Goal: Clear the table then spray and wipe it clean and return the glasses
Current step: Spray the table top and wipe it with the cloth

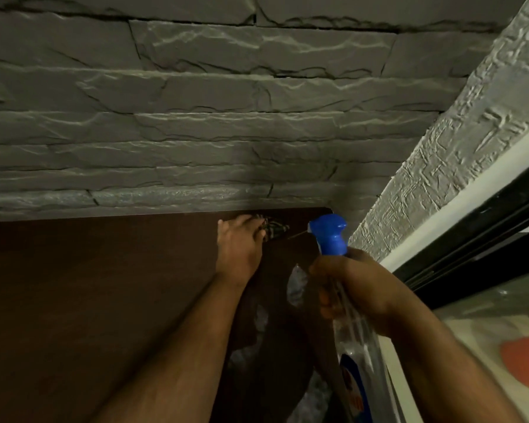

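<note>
The dark brown table (pixel 104 300) fills the lower left and runs up to the stone wall. My left hand (pixel 239 248) reaches to the far right corner and presses a striped cloth (pixel 274 228) onto the tabletop. My right hand (pixel 351 288) grips the neck of a clear spray bottle (pixel 358 346) with a blue trigger head (pixel 329 235), its nozzle pointing left toward the cloth. Wet shiny patches (pixel 297 285) lie on the table between my arms. No glasses are in view.
A grey rough stone wall (pixel 226 117) rises right behind the table. To the right stands a textured white wall edge (pixel 440 166) and a black-framed window (pixel 486 239). An orange shape (pixel 526 358) shows at the lower right.
</note>
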